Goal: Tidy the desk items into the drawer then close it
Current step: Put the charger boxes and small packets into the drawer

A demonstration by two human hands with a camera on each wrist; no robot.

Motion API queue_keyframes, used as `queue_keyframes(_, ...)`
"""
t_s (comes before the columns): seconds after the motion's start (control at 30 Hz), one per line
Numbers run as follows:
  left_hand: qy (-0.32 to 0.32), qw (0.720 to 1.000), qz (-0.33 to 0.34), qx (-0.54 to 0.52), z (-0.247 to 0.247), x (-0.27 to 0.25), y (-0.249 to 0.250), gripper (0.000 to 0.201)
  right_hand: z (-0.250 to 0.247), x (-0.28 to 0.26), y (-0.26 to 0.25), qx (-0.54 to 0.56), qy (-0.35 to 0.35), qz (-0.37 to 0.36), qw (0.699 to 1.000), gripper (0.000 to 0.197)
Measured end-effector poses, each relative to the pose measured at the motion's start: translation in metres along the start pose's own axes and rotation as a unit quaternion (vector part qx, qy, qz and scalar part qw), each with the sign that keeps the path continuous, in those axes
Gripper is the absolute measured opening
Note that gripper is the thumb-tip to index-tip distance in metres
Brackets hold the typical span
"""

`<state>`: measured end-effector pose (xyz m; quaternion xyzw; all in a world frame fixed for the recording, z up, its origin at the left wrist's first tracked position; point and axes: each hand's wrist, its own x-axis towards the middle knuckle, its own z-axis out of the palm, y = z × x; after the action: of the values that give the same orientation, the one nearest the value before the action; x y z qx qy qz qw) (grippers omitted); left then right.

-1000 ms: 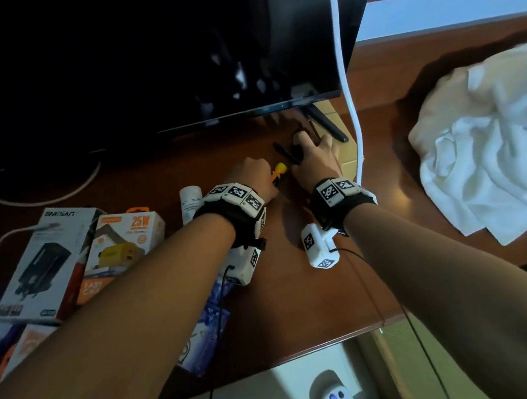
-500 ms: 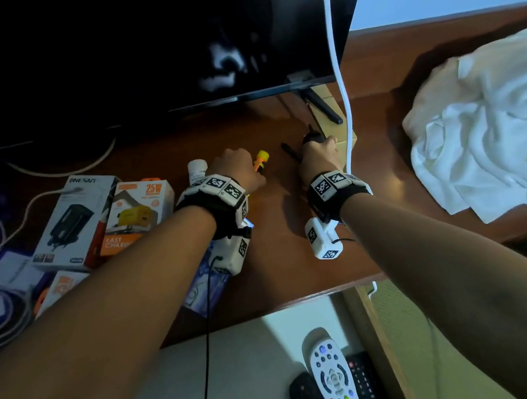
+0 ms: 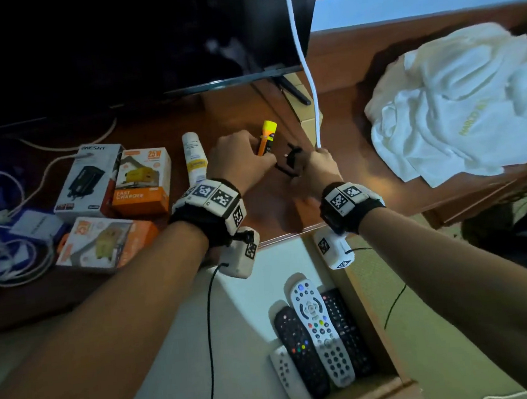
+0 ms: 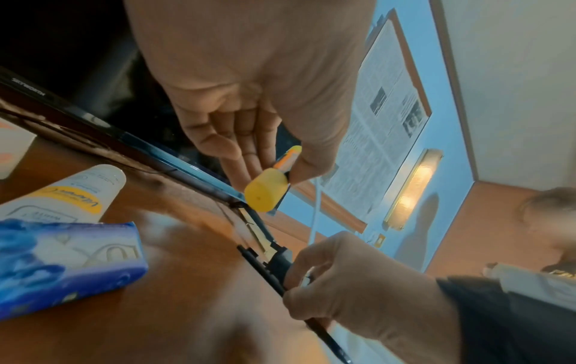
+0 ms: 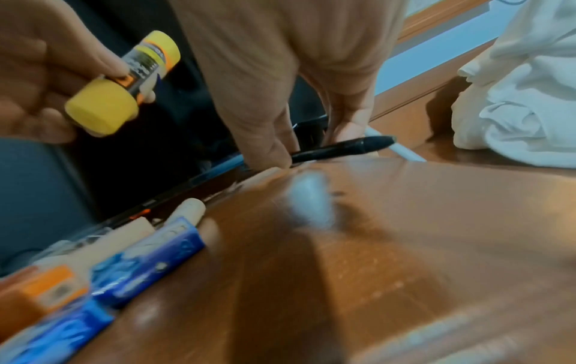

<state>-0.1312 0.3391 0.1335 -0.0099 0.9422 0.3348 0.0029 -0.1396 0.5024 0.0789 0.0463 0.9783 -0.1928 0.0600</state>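
L hand [image 3: 241, 161] has its fingers [image 4: 249, 157] wrapped round the yellow-capped glue stick [image 3: 267, 136], lifted off the table [image 3: 272, 205], cap pointing away from the drawer [image 3: 255, 296]. R hand [image 3: 317, 170] fingers pinch the black pen [image 5: 343, 147] w/ a black clip-like bit, low over the table, just right of the glue stick. Pen's long axis runs roughly crosswise to the drawer front. Drawer sits open, directly below and toward the person from both hands; remotes [image 3: 317, 332] lie at its right end. R hand looks nearer the drawer's right side, L nearer the bare middle. Chargers' boxes [image 3: 116, 184] and white tube [image 3: 194, 156] stay left of the glue stick.
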Motion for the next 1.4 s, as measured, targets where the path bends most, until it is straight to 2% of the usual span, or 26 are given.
queue_keyframes(0.17,-0.004,0.997,0.028,-0.074,0.002,-0.068,-0.005,0.025,-0.006,-0.075,0.015,0.060,0.022,-0.022,0.998,0.021)
queue_keyframes(0.33,-0.087,0.989,0.014,-0.115,0.029,-0.128,-0.031,0.021,0.008,-0.140,0.028,0.126,0.039,0.017,0.991,0.017)
queue_keyframes(0.4,-0.130,0.985,0.000,-0.112,0.042,-0.147,-0.040,0.016,0.015,-0.162,0.033,0.180,0.022,0.051,0.982,0.012)
queue_keyframes(0.53,-0.220,0.970,-0.037,-0.100,0.072,-0.169,-0.059,0.015,0.035,-0.187,0.056,0.218,-0.086,0.114,0.966,0.013)
queue_keyframes(0.63,-0.274,0.958,-0.072,-0.055,0.094,-0.169,-0.069,0.009,0.052,-0.187,0.075,0.193,-0.151,0.121,0.962,0.011)
queue_keyframes(0.7,-0.286,0.952,-0.099,-0.035,0.107,-0.166,-0.072,0.013,0.061,-0.180,0.081,0.172,-0.172,0.121,0.962,0.009)
queue_keyframes(0.8,-0.280,0.952,-0.124,-0.023,0.125,-0.158,-0.075,0.026,0.072,-0.167,0.082,0.152,-0.195,0.099,0.964,0.008)
queue_keyframes(0.93,-0.246,0.952,-0.178,-0.028,0.145,-0.148,-0.079,0.019,0.087,-0.151,0.075,0.123,-0.204,0.113,0.965,0.010)
queue_keyframes(1.03,-0.234,0.946,-0.225,-0.019,0.156,-0.141,-0.086,0.028,0.107,-0.138,0.069,0.136,-0.206,0.120,0.962,0.020)
queue_keyframes(1.1,-0.239,0.939,-0.247,-0.007,0.162,-0.136,-0.089,0.029,0.116,-0.128,0.066,0.114,-0.215,0.121,0.962,0.018)
queue_keyframes(1.17,-0.236,0.936,-0.262,-0.001,0.167,-0.132,-0.092,0.028,0.117,-0.119,0.065,0.091,-0.225,0.116,0.963,0.016)
queue_keyframes(1.4,-0.237,0.926,-0.292,0.025,0.181,-0.114,-0.095,0.029,0.125,-0.087,0.063,-0.003,-0.238,0.072,0.968,0.033)
